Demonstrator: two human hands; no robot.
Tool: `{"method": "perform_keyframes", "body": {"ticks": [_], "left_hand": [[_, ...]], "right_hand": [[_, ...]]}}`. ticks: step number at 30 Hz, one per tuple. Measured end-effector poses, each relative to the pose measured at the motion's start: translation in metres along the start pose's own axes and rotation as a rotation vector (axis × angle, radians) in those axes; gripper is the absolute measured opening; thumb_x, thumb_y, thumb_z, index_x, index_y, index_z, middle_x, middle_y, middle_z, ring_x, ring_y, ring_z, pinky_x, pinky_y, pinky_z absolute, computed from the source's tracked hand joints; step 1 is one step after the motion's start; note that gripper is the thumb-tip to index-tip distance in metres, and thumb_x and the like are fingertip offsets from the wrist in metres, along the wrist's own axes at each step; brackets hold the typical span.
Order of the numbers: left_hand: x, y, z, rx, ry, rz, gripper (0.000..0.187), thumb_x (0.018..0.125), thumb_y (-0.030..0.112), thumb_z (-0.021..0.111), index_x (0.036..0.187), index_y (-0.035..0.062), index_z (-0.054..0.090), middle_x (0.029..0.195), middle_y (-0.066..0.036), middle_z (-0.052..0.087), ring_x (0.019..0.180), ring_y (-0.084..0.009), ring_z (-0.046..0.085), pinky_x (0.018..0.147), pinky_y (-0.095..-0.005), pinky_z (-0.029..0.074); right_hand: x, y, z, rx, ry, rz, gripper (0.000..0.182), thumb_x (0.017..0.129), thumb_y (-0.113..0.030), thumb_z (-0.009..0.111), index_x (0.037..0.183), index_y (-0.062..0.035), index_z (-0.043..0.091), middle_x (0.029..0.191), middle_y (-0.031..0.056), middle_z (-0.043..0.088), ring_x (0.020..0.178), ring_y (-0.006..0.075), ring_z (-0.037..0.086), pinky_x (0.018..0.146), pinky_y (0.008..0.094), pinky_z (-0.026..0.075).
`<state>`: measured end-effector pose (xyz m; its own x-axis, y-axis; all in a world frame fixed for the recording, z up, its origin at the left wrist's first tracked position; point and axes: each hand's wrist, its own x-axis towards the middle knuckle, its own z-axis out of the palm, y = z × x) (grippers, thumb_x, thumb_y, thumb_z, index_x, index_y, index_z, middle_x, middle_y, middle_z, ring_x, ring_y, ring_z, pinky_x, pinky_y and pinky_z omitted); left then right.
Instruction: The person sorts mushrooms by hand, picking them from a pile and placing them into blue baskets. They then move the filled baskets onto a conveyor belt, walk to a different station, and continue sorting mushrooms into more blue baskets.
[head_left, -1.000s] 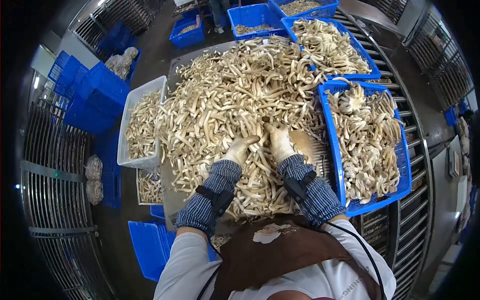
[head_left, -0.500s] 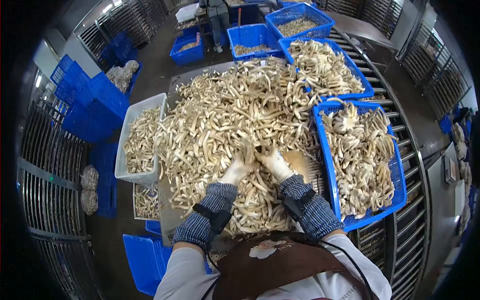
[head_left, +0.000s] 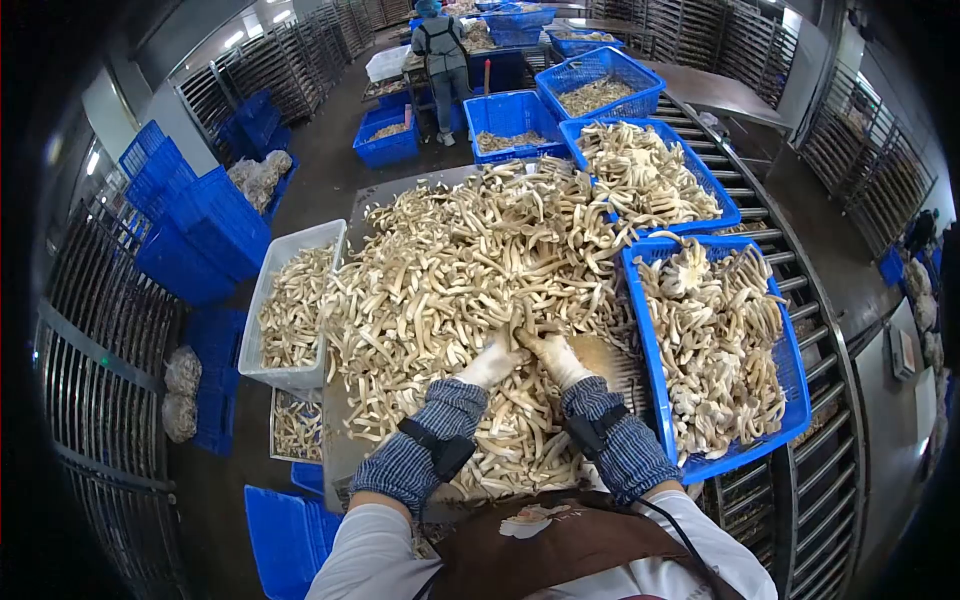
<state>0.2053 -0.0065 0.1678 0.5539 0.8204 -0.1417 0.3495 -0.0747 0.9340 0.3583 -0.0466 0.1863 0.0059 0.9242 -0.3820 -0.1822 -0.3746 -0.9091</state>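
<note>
A broad heap of long pale mushrooms [head_left: 450, 270] with brownish caps covers the metal table [head_left: 350, 455] before me. My left hand [head_left: 495, 360], in a white glove, is closed on a mushroom [head_left: 516, 322] that points up and away from me. Right beside it, almost touching, my right hand [head_left: 555, 355] has its gloved fingers curled inward, their tips darkened. What lies inside the right fingers is hidden. Both hands are low over the heap, near a tan patch of the work surface [head_left: 597, 355].
Blue crates of mushrooms [head_left: 795, 375] stand at the right by a roller conveyor [head_left: 815, 310]. A white tub [head_left: 260, 372] holds more mushrooms at the left. Stacked blue crates [head_left: 205, 225] and racks line the left side. Another person [head_left: 445, 65] stands at the back.
The view has tilted up, so more of the back of the room shows. My hands stay close together over the heap; the mushroom in my left hand was blurred and is now steadier.
</note>
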Motion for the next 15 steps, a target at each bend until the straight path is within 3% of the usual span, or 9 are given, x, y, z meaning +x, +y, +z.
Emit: {"method": "perform_keyframes", "body": {"ticks": [1,3,4,6,7,10,12,14,15], "left_hand": [[0.001,0.0,-0.002,0.002,-0.001,0.001,0.078,0.09,-0.002,0.058,0.152,-0.0027,0.011,0.146,-0.023,0.04,0.135,-0.0305,0.041,0.11,-0.0376,0.039],[0.002,0.003,-0.007,-0.532,-0.029,-0.06,0.075,0.089,-0.004,0.059,0.15,-0.0068,0.015,0.147,-0.026,0.038,0.137,-0.0296,0.039,0.11,-0.0355,0.038],[0.004,-0.009,-0.006,-0.639,0.165,-0.093,0.071,0.089,-0.002,0.062,0.147,-0.0091,0.022,0.145,-0.026,0.041,0.135,-0.0293,0.042,0.11,-0.0342,0.038],[0.011,-0.013,-0.018,-0.706,0.295,-0.365,0.072,0.089,-0.001,0.061,0.148,-0.0069,0.019,0.143,-0.025,0.044,0.126,-0.0256,0.051,0.111,-0.0333,0.038],[-0.007,0.048,-0.022,-0.6,0.361,-0.478,0.063,0.089,0.0,0.062,0.144,-0.0069,0.03,0.14,-0.025,0.047,0.125,-0.0277,0.052,0.11,-0.0335,0.038],[0.012,0.001,-0.015,-0.52,0.232,-0.353,0.057,0.091,0.008,0.064,0.14,-0.0091,0.04,0.144,-0.017,0.047,0.13,-0.0281,0.047,0.111,-0.0318,0.033],[0.019,-0.003,-0.013,-0.514,0.112,-0.253,0.061,0.095,0.015,0.061,0.143,-0.0106,0.033,0.148,-0.018,0.043,0.135,-0.03,0.041,0.114,-0.0329,0.03],[0.023,0.01,-0.007,-0.331,0.335,-0.31,0.063,0.096,0.018,0.059,0.143,-0.0124,0.03,0.145,-0.022,0.043,0.135,-0.0295,0.042,0.114,-0.0334,0.031],[0.037,-0.015,-0.01,-0.307,0.332,-0.189,0.061,0.097,0.018,0.059,0.142,-0.0126,0.031,0.144,-0.026,0.044,0.132,-0.0297,0.045,0.113,-0.0337,0.032]], "right_hand": [[0.012,0.011,-0.008,0.001,0.001,-0.002,0.059,0.083,-0.03,0.076,0.125,0.0047,0.054,0.112,0.0141,0.064,0.099,0.0206,0.061,0.078,0.0318,0.053],[0.06,0.057,-0.033,-0.127,0.017,0.054,0.056,0.083,-0.029,0.075,0.122,0.0064,0.055,0.106,0.0132,0.066,0.091,0.0194,0.063,0.073,0.0306,0.053],[0.068,0.068,-0.032,-0.065,0.18,-0.072,0.049,0.084,-0.025,0.074,0.118,0.0074,0.057,0.099,0.0119,0.066,0.084,0.0182,0.063,0.068,0.0293,0.052],[0.08,0.078,-0.035,0.037,0.355,-0.195,0.037,0.086,-0.019,0.071,0.109,0.0084,0.06,0.089,0.0101,0.067,0.073,0.0166,0.062,0.061,0.0276,0.051],[0.073,0.071,-0.034,0.038,0.357,-0.195,0.037,0.086,-0.019,0.071,0.109,0.0084,0.06,0.089,0.0101,0.067,0.073,0.0166,0.062,0.061,0.0276,0.051],[0.066,0.061,-0.021,0.201,0.219,-0.024,0.025,0.088,-0.015,0.068,0.101,0.0047,0.06,0.091,0.0103,0.068,0.073,0.0176,0.062,0.061,0.0279,0.052],[0.054,0.045,-0.011,0.273,0.029,0.027,0.077,0.084,-0.025,0.072,0.139,0.0094,0.031,0.132,0.0277,0.049,0.111,0.0295,0.058,0.088,0.0351,0.053],[0.101,0.085,-0.022,0.084,0.132,-0.106,0.072,0.085,-0.023,0.071,0.139,0.007,0.034,0.132,0.0265,0.05,0.112,0.0276,0.058,0.09,0.0331,0.051],[0.094,0.067,-0.026,0.249,-0.005,-0.006,0.071,0.085,-0.023,0.072,0.139,0.0058,0.036,0.131,0.025,0.052,0.113,0.0271,0.057,0.093,0.032,0.049]]}}
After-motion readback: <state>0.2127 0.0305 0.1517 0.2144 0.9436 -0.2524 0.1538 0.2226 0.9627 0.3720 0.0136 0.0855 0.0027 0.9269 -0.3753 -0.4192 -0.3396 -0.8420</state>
